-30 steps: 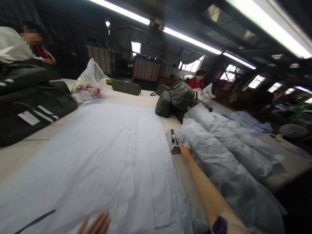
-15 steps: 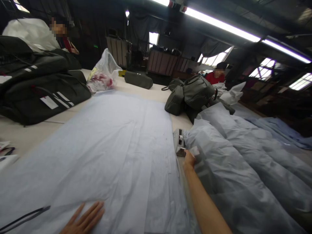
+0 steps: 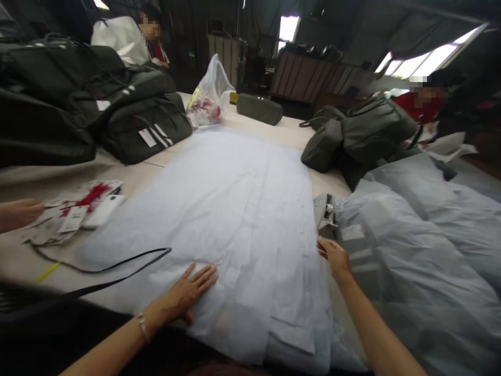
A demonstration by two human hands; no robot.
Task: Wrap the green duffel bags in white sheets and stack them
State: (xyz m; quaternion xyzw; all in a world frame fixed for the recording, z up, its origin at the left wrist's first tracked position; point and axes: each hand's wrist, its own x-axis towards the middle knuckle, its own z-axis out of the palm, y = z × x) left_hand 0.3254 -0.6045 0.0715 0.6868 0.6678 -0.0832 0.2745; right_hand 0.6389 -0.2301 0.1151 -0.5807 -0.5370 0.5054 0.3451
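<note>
Right hand (image 3: 334, 257) drew back, curled, grip unclear; left hand (image 3: 193, 286) spreads flat on sheeting (image 3: 250, 209); tags (image 3: 73, 219) unreadable.

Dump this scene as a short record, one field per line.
left hand: left hand spread palm-down on pale plastic sheets
right hand: right hand, fingers bent, at the sheets' right edge; grip unclear
right side: plastic-covered bundles
far right: dark green bags
left side: piled dark bags
far edge: clear bag, red contents
near left: tags with red strings, a co-worker's hand beside them
</note>
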